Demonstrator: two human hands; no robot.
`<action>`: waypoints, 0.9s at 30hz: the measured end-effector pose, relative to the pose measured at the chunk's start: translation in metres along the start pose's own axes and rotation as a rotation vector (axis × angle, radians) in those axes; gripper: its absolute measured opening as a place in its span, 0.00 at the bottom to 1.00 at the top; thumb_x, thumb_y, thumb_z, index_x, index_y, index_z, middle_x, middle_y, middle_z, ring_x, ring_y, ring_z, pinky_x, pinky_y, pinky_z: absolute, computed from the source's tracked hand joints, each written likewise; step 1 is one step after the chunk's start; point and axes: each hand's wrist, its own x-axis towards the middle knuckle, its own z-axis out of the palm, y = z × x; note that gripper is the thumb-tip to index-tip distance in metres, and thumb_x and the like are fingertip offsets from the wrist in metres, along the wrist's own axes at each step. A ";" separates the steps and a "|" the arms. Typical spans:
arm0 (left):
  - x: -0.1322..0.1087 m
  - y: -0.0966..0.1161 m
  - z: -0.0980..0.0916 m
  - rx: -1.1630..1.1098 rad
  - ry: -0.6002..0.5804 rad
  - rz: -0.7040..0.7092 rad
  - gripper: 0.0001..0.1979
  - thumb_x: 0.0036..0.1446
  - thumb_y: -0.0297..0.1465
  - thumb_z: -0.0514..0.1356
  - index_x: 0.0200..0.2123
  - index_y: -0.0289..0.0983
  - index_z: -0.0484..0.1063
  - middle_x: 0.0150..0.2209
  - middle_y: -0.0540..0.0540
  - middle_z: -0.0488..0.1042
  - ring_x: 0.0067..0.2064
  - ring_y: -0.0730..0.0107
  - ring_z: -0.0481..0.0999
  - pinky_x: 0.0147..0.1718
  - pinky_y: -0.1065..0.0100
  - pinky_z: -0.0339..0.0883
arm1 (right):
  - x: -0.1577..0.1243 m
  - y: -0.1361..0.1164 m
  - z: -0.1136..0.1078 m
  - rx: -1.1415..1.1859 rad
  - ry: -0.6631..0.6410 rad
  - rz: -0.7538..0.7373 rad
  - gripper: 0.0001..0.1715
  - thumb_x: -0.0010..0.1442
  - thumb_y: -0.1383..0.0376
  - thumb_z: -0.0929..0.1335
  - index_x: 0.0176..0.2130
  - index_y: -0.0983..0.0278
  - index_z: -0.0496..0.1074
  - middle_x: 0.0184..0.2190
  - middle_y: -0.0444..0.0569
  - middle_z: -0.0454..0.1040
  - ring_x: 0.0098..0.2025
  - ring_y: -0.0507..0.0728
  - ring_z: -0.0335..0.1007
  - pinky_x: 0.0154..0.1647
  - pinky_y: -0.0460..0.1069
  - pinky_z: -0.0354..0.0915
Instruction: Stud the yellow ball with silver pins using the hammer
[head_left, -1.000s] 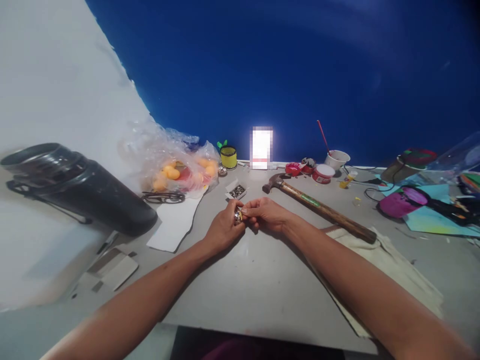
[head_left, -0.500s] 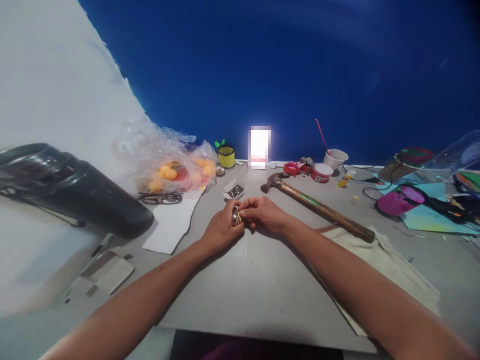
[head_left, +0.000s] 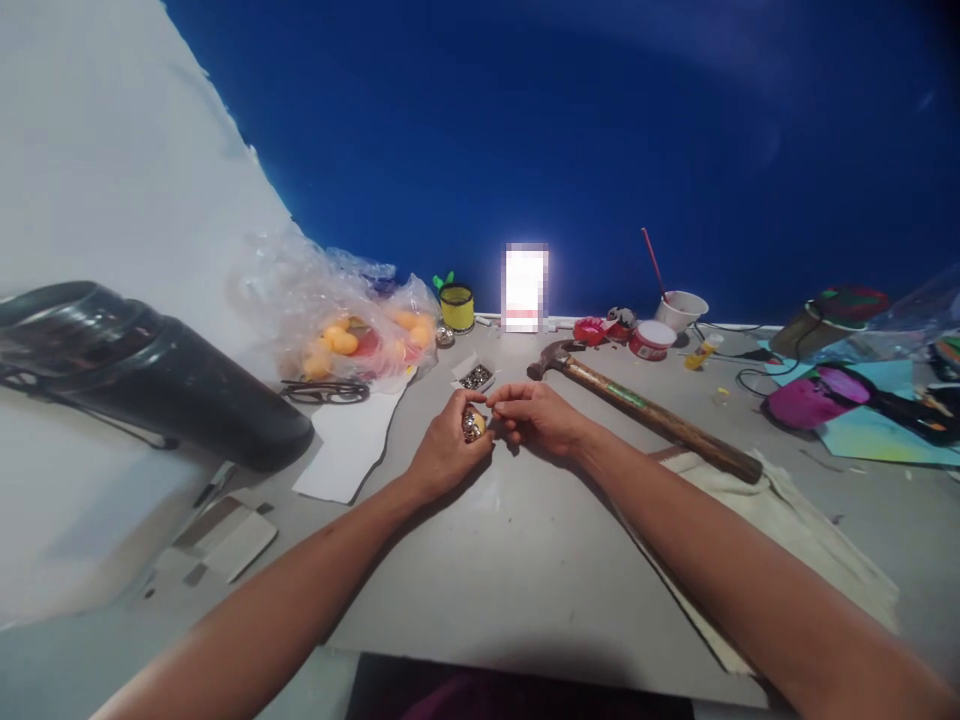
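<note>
Between the thumb and fingers of my left hand (head_left: 444,448) is a small yellow ball (head_left: 474,427) partly covered with shiny silver studs. My right hand (head_left: 538,418) is just to the right of it, thumb and forefinger pinched together near the ball's side. Whatever those fingertips hold is too small to make out. Right behind the hands stands a small open white box (head_left: 475,375) full of shiny metal pieces that look like tacks.
A hammer (head_left: 645,405) lies to the right, its handle end over a pale cloth (head_left: 757,540). Leftward are a large black cylinder (head_left: 217,390), glasses (head_left: 326,392), white paper (head_left: 352,440) and a plastic bag with orange balls (head_left: 341,342). Pots and a bright screen (head_left: 525,288) line the wall.
My right fingers have drawn back slightly from the ball, so more of its yellow surface shows. My left hand keeps its hold. The whole view has shifted a little.
</note>
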 end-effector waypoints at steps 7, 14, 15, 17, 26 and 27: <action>-0.002 0.007 -0.002 -0.007 -0.005 -0.024 0.20 0.53 0.33 0.62 0.50 0.40 0.67 0.32 0.53 0.72 0.34 0.66 0.74 0.38 0.65 0.67 | 0.001 -0.004 -0.007 -0.118 0.075 -0.050 0.17 0.43 0.62 0.79 0.31 0.65 0.75 0.18 0.40 0.71 0.18 0.49 0.64 0.18 0.45 0.64; -0.001 0.002 0.000 -0.012 -0.001 -0.011 0.20 0.54 0.33 0.62 0.51 0.40 0.68 0.30 0.54 0.72 0.32 0.66 0.73 0.37 0.65 0.67 | 0.003 0.005 0.000 -0.304 0.093 -0.116 0.07 0.49 0.66 0.75 0.32 0.66 0.77 0.18 0.42 0.72 0.18 0.48 0.66 0.19 0.43 0.65; -0.001 0.002 0.000 -0.009 0.006 -0.005 0.20 0.54 0.33 0.62 0.51 0.40 0.68 0.31 0.53 0.73 0.33 0.66 0.74 0.37 0.65 0.67 | 0.004 0.006 0.000 -0.310 0.086 -0.112 0.07 0.50 0.67 0.74 0.32 0.66 0.77 0.19 0.43 0.73 0.18 0.48 0.66 0.19 0.43 0.66; -0.001 0.001 0.000 -0.005 0.011 0.003 0.20 0.53 0.33 0.62 0.51 0.40 0.68 0.34 0.52 0.75 0.36 0.66 0.75 0.38 0.65 0.68 | 0.003 0.006 0.001 -0.299 0.083 -0.112 0.07 0.52 0.67 0.74 0.34 0.66 0.78 0.22 0.44 0.75 0.19 0.48 0.67 0.20 0.43 0.67; 0.000 0.002 0.000 -0.031 0.055 -0.007 0.23 0.55 0.35 0.63 0.53 0.39 0.66 0.35 0.52 0.74 0.34 0.68 0.73 0.38 0.66 0.67 | 0.003 0.004 0.000 -0.247 0.090 -0.125 0.12 0.51 0.61 0.77 0.33 0.66 0.76 0.21 0.44 0.75 0.20 0.48 0.68 0.19 0.43 0.67; 0.000 0.002 -0.001 -0.030 0.050 -0.013 0.22 0.56 0.36 0.63 0.53 0.39 0.66 0.33 0.53 0.73 0.33 0.68 0.72 0.37 0.66 0.67 | 0.003 0.004 0.001 -0.245 0.091 -0.128 0.13 0.51 0.61 0.77 0.33 0.67 0.76 0.20 0.43 0.74 0.19 0.48 0.67 0.19 0.42 0.67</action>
